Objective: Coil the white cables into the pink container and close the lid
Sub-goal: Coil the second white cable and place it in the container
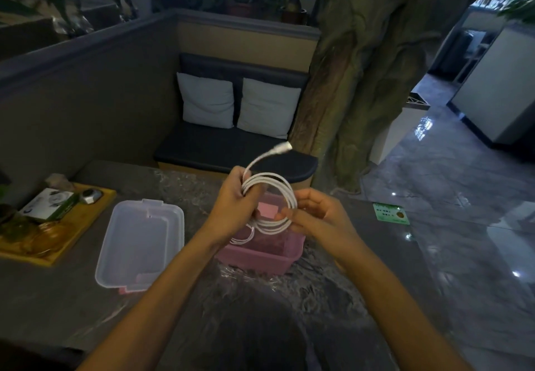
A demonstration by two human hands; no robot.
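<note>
Several loops of thin white cable [272, 197] hang over the pink plastic container [262, 254], pinched closed by the left hand [234, 202] and right hand [315, 217]. Tuck the loose plug [282, 148], beyond the fingertips, before lowering.

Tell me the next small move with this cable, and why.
Probably tuck the loose plug end into the coil: both hands, left hand and right hand, hold it looped above the open pink container, and that end sticks out.
</note>
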